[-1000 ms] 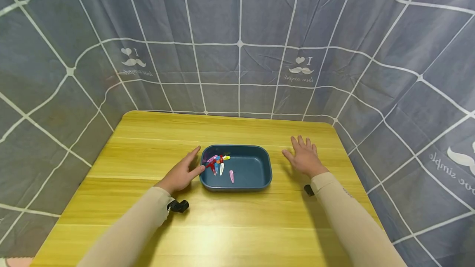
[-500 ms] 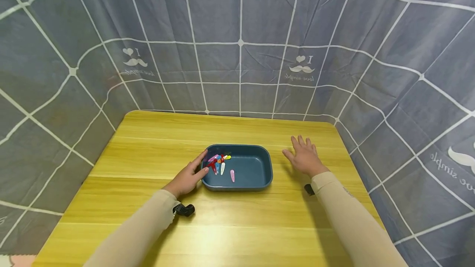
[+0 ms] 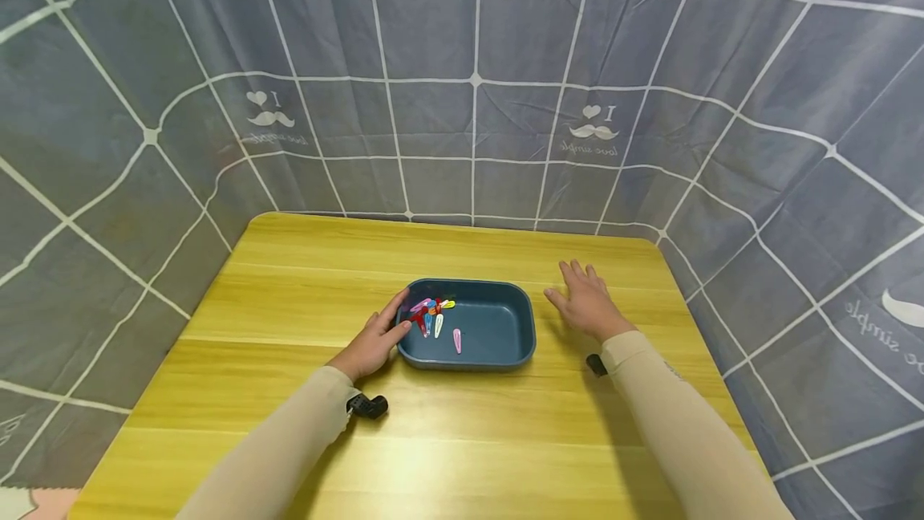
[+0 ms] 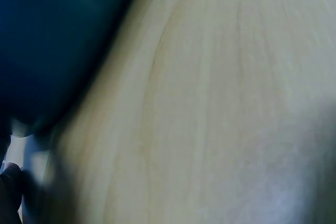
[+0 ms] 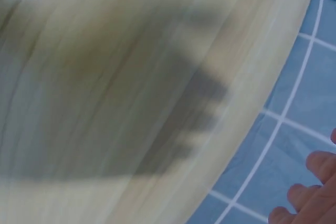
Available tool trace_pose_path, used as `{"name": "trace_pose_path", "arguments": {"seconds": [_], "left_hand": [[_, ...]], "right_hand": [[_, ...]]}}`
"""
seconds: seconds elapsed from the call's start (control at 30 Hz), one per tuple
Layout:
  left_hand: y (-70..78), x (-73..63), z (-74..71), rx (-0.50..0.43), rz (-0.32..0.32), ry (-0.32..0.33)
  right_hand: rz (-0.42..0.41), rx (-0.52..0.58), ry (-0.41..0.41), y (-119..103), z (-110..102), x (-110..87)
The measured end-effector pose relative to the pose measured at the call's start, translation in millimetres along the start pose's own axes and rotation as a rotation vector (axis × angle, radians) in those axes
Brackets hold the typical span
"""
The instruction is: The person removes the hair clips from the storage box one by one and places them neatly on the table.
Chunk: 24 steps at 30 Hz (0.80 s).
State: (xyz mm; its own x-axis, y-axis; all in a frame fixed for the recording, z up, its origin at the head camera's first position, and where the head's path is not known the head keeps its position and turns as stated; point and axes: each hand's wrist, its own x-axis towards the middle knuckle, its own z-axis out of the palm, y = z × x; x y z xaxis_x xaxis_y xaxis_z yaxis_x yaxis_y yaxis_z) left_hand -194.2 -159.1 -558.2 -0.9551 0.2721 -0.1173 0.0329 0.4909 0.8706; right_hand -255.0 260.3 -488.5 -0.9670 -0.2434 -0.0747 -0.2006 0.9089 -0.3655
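A dark blue rectangular tray (image 3: 498,335) sits mid-table. Several colourful snap hair clips (image 3: 439,325) are bunched in its left part, and one pink hair clip (image 3: 457,341) lies apart from them. My left hand (image 3: 374,345) is at the tray's left end, fingers extended along the outside and thumb tip at the rim. The tray wall (image 4: 58,35) fills the upper left of the left wrist view. My right hand (image 3: 588,307) hovers to the right of the tray, apart from it, with fingers extended and nothing held; its fingertips (image 5: 321,166) show in the right wrist view.
The wood-grain table (image 3: 469,440) has its far edge close to a grey checked curtain (image 3: 433,119), which surrounds the back and sides. A black wrist device (image 3: 368,406) protrudes below the left sleeve, and another black device (image 3: 596,365) below the right one.
My left hand has moved right, from beside the tray to its left rim. The right hand has shifted slightly left. The clips lie as before, and the head view has turned slightly.
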Motion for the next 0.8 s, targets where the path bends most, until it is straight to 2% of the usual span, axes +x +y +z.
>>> {"name": "trace_pose_path", "arguments": {"seconds": [0.13,0.37,0.57,0.8], "left_hand": [[2.3,0.5,0.2,-0.013,-0.015,-0.002],[4.8,1.4,-0.2,-0.029,-0.017,0.000],[4.3,2.2,0.5,-0.019,-0.014,-0.002],[4.3,0.8,3.1,-0.011,-0.040,0.008]], "right_hand": [[-0.037,0.036,0.006,-15.6,-3.4,6.0],[-0.123,0.036,0.033,-49.2,-7.4,14.3],[-0.166,0.057,0.017,-73.3,-6.7,18.9],[-0.190,0.079,-0.025,-96.6,2.4,24.2]]}}
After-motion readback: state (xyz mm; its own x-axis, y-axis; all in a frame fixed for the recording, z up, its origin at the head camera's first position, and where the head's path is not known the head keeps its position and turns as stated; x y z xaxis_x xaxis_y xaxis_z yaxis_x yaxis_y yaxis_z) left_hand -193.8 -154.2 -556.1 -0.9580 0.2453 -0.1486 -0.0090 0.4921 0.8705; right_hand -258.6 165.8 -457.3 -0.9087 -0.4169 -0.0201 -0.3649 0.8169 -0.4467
